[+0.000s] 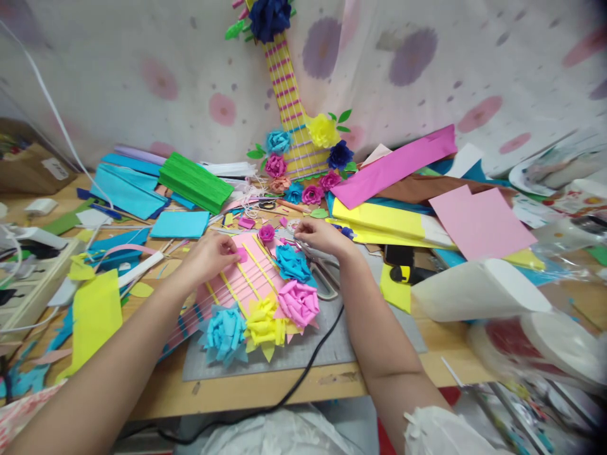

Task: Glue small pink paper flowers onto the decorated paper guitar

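Note:
My left hand [211, 258] pinches a small magenta paper piece [241, 254] over a pink paper guitar [237, 281] with yellow strips and pale strings. Blue flowers [226, 333], a yellow flower [265, 323] and a pink flower [298, 303] decorate its near and right edges. A small magenta rose [266, 233] is at its far edge. Beyond that edge, my right hand [322, 237] is closed with its fingertips together, beside a small whitish thing [293, 226]; what it grips is unclear. Below my right wrist lie scissors [325, 281], partly hidden.
A grey cutting mat [379, 354] lies under the guitar, with a black cable [308, 366] across it. A yellow flowered paper guitar [291, 95] stands behind. Green crepe paper [196, 182], magenta paper [398, 164] and scraps surround it. White paper rolls [481, 287] are at right.

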Available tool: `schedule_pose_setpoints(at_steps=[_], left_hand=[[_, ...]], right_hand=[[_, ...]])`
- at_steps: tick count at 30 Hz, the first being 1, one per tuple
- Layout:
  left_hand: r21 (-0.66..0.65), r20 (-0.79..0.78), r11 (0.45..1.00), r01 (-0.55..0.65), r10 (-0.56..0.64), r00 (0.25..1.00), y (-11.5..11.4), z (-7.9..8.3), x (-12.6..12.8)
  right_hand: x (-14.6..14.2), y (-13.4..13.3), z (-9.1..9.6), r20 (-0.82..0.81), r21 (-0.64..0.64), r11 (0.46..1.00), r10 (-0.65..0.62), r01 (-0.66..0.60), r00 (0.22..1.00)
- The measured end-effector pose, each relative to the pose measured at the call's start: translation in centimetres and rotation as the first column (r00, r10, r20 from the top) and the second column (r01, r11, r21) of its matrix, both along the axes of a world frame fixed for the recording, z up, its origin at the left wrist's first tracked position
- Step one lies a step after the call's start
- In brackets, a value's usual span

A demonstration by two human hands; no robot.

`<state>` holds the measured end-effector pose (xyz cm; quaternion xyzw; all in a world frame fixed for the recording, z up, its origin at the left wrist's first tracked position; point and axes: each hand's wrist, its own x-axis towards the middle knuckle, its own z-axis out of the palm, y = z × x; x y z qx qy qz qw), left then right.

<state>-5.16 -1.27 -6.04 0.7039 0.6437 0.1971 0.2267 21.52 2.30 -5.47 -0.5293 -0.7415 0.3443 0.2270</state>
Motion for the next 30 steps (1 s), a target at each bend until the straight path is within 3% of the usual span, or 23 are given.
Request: schedule_pose_setpoints(at_steps=[5, 9, 11, 13, 16, 18, 21, 25, 30], left_hand=[[0.002, 0.071, 0.998, -0.068, 0.067, 0.995, -0.4, 1.2, 0.5], [-0.031, 0.312, 0.995, -0.096, 0.101, 0.945, -0.3, 1.9, 0.6], [-0.018, 0.435, 0.995, -0.102, 0.1, 0.895, 0.0, 1.7, 0.7], [0.009, 0.493, 0.991, -0.134, 0.112, 0.863, 0.3, 1.6, 0.8], [0.019, 0.541, 0.979, -0.202, 0.159, 0.826, 0.6, 1.8, 1.5], [-0.003, 0.574, 0.975, -0.221, 0.183, 0.798, 0.7, 2.1, 2.2], [-0.022, 0.624, 0.98, -0.197, 0.168, 0.763, 0.9, 2.4, 3.3], [-0.015, 0.642, 0.986, -0.166, 0.137, 0.755, 1.5, 2.1, 4.1], [-0.01, 0.616, 0.989, -0.145, 0.12, 0.779, 1.9, 1.2, 4.0]], right_hand=[[1.1, -0.7, 1.7, -0.14, 0.066, 0.994, -0.076, 0.086, 0.987], [4.1, -1.8, 3.6, -0.28, 0.155, 0.968, -0.15, 0.199, 0.948], [6.2, -2.3, 3.9, -0.229, 0.232, 0.938, -0.204, 0.257, 0.952], [8.3, -2.5, 3.4, -0.075, 0.287, 0.925, -0.237, 0.248, 0.969], [10.4, -2.4, 1.6, 0.172, 0.234, 0.952, -0.239, 0.196, 0.956], [10.6, -2.0, 0.2, 0.235, 0.165, 0.972, -0.204, 0.168, 0.95], [9.8, -1.3, -1.5, 0.212, 0.015, 0.987, -0.161, 0.162, 0.964], [8.8, -0.6, -2.4, 0.198, -0.1, 0.946, -0.283, 0.307, 0.938], [8.9, -0.8, -1.2, -0.112, -0.158, 0.932, -0.345, 0.326, 0.932]])
